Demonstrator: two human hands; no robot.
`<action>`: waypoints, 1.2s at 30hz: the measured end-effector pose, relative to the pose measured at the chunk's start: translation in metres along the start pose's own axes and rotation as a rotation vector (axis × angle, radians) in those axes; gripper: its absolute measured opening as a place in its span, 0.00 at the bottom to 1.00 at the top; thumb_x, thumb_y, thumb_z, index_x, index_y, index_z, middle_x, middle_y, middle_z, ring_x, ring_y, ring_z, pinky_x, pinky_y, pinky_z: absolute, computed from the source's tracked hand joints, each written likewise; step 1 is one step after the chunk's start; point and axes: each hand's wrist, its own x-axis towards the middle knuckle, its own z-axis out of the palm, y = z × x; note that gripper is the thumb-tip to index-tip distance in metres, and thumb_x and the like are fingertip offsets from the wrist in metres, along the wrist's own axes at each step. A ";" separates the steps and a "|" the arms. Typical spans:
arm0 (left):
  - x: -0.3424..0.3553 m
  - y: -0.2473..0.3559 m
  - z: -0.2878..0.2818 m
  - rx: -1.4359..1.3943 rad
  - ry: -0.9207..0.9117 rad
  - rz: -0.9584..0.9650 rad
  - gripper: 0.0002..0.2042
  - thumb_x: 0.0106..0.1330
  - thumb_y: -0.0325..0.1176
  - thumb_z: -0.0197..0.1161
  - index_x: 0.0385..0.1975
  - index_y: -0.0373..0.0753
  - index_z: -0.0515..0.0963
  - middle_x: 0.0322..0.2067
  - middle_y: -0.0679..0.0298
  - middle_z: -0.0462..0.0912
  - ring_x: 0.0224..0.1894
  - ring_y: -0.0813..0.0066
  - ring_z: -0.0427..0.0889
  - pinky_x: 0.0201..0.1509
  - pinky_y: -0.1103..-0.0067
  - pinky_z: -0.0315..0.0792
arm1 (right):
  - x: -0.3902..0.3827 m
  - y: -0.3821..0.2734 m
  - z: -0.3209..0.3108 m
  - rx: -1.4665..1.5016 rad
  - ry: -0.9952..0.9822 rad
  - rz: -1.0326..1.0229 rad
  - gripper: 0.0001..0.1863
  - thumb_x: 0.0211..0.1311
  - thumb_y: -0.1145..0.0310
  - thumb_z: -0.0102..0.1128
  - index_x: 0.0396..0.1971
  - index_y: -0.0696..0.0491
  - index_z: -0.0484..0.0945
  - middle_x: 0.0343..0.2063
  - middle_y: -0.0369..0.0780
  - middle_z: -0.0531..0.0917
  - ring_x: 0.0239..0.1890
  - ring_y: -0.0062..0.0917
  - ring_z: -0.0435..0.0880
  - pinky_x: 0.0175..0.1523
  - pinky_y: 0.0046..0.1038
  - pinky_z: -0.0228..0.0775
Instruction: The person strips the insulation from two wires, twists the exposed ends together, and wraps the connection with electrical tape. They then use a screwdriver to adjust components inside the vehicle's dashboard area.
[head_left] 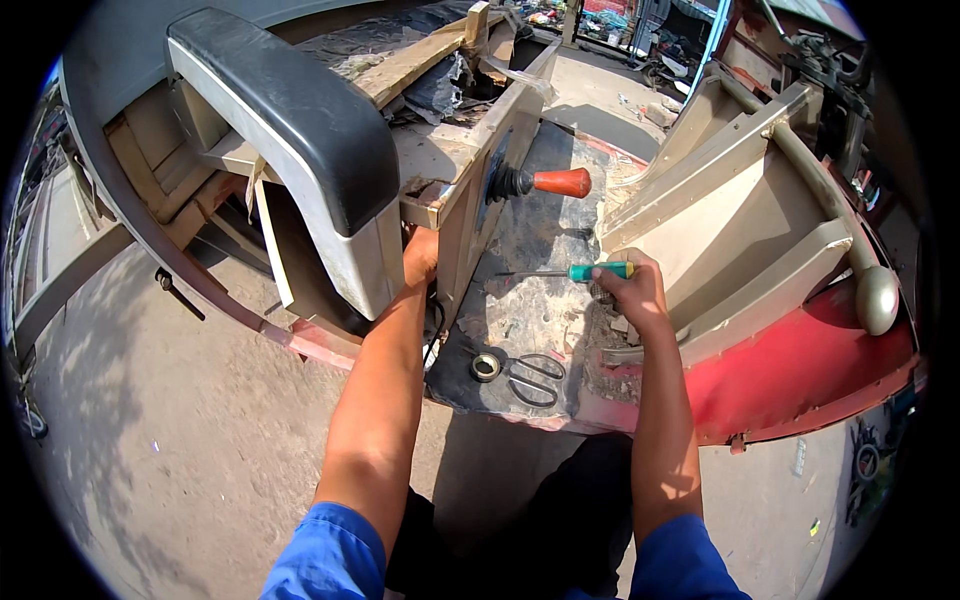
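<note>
In my right hand (640,289) is a screwdriver (588,271) with a green and yellow handle, its thin shaft pointing left over the worn metal floor (520,310). My left hand (421,258) reaches into the gap under the beige frame (455,235), beside the armrest; its fingers are hidden there. A dark cable (437,335) hangs just below that hand. On the floor's near edge lie black-handled scissors (535,380) and a roll of tape (485,367). Above my hands, a lever with a red-orange grip (562,182) sticks out from the frame.
At left rises a black-topped armrest (300,120) with pale sides. To the right stand a beige ribbed panel (740,220), a rounded metal knob (877,300) and a red body panel (800,360). Wooden boards (425,60) and debris lie at the back. Concrete ground (200,430) surrounds the vehicle.
</note>
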 end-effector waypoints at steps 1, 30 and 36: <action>0.001 -0.002 0.000 -0.003 0.013 -0.002 0.15 0.54 0.31 0.66 0.40 0.31 0.78 0.28 0.63 0.79 0.26 0.75 0.75 0.26 0.76 0.68 | 0.004 -0.008 -0.003 0.040 0.078 0.024 0.17 0.49 0.65 0.71 0.31 0.62 0.76 0.24 0.41 0.80 0.25 0.23 0.77 0.33 0.28 0.69; -0.004 0.007 0.000 0.090 0.000 -0.130 0.17 0.61 0.32 0.63 0.46 0.30 0.75 0.35 0.61 0.79 0.32 0.73 0.78 0.31 0.75 0.71 | 0.014 0.017 0.030 0.954 0.522 0.065 0.14 0.52 0.72 0.63 0.35 0.65 0.72 0.25 0.44 0.79 0.20 0.26 0.80 0.24 0.25 0.77; -0.008 0.017 0.007 0.102 0.013 -0.159 0.13 0.59 0.30 0.65 0.43 0.35 0.76 0.35 0.66 0.78 0.34 0.76 0.76 0.34 0.77 0.72 | 0.015 0.022 0.033 0.922 0.519 0.089 0.12 0.54 0.70 0.62 0.34 0.62 0.75 0.27 0.41 0.79 0.25 0.26 0.81 0.30 0.25 0.81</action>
